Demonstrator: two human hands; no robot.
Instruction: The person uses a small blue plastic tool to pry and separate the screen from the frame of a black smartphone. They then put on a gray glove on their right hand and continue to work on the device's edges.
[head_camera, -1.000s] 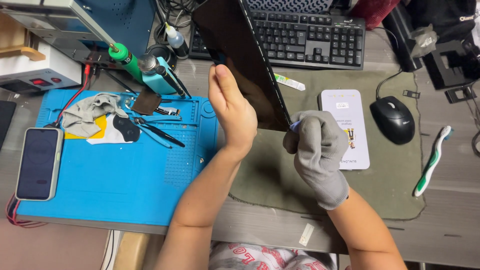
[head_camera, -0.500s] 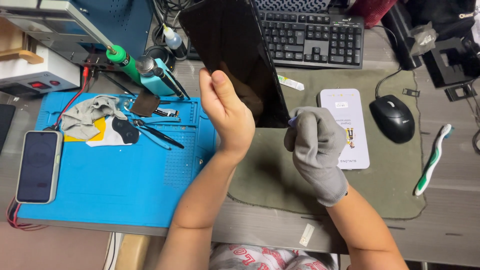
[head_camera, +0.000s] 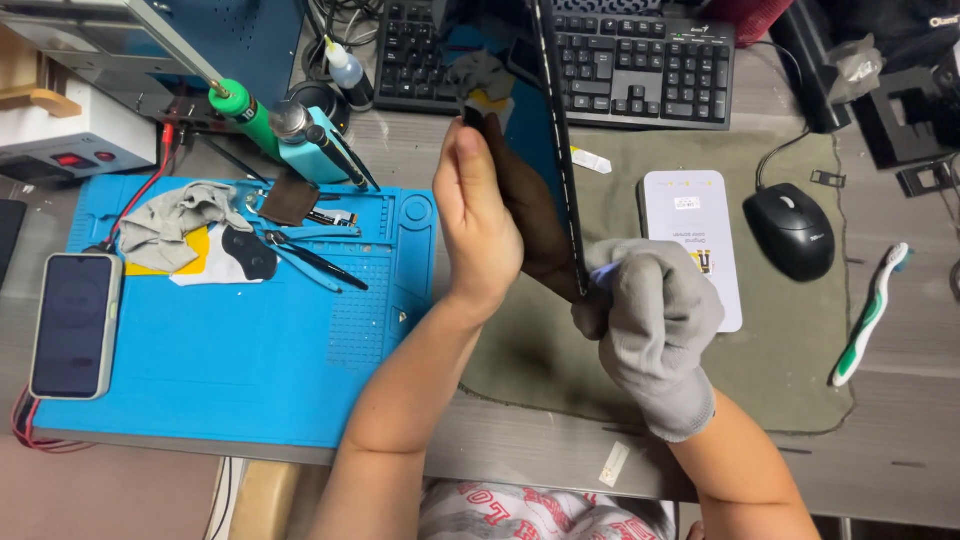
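Two hands: both on one dark tablet, held edge-up above the table (head_camera: 900, 440).
Phone (head_camera: 72, 325): flat on blue mat (head_camera: 250, 370), far left.
Tweezers (head_camera: 315, 258): on mat, near grey cloth (head_camera: 165, 220).
Left hand (head_camera: 478, 222): bare, fingers pressed together, flat against tablet (head_camera: 550, 150).
Right hand (head_camera: 652, 318): grey glove, fingers curled round tablet's lower corner.
Mouse (head_camera: 790, 230): right, beside white card (head_camera: 692, 240).
Toothbrush (head_camera: 868, 315): far right.

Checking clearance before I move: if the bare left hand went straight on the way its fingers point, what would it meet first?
The left hand points up the desk, flat against the dark tablet it steadies. Straight on, it would probably reach the black keyboard first, though height above the desk is unclear.
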